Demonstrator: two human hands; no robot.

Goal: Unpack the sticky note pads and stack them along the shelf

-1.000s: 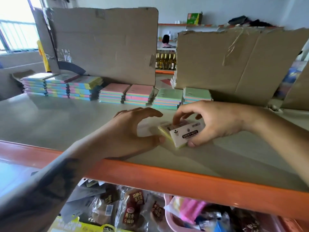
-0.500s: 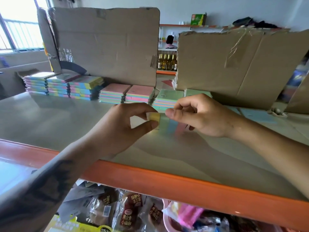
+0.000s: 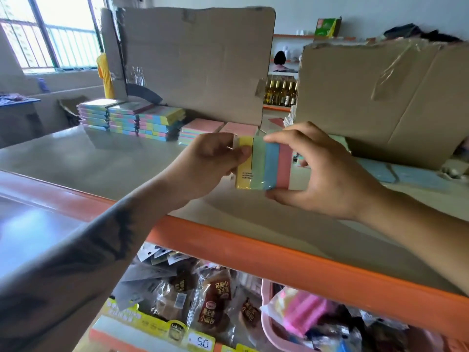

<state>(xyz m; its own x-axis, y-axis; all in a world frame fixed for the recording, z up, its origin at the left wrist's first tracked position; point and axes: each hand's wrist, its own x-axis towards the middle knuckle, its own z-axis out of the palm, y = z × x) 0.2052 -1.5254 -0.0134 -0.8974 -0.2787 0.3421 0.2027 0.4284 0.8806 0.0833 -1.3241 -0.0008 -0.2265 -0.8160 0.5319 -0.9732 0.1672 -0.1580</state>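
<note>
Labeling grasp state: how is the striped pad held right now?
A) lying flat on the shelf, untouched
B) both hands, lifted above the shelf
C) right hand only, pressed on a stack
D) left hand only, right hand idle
B: the left hand grips the yellow end and the right hand the pink end of the pad, which is up off the shelf.

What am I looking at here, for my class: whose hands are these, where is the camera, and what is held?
No machine: a person wears a camera on the head, looking forward and down. The left hand and right hand both hold one pad with yellow, green, blue and pink stripes, raised above the shelf. Farther back on the shelf lie stacks of pads, with cardboard standing behind them. Snack packs fill the level below.
</note>
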